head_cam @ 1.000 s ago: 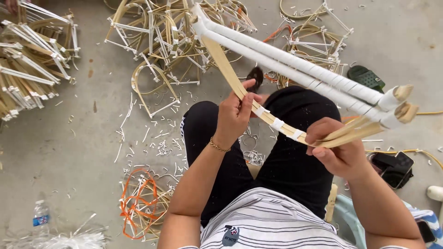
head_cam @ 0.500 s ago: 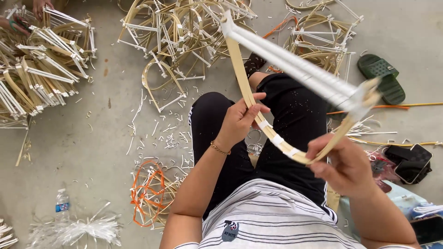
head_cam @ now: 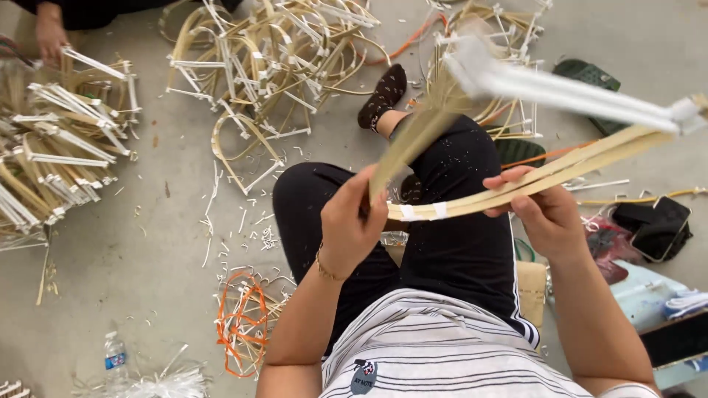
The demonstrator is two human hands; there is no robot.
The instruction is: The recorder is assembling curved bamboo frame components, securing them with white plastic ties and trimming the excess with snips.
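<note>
As the bamboo frame has swung level above the lap, left hand and right hand both stay clamped on its strips.

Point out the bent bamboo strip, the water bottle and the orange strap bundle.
bent bamboo strip [head_cam: 472, 206]: head view, on the strip between the hands.
water bottle [head_cam: 113, 357]: head view, on its labelled body.
orange strap bundle [head_cam: 240, 320]: head view, on the tangled loops.

Water bottle, green sandal, orange strips.
</note>
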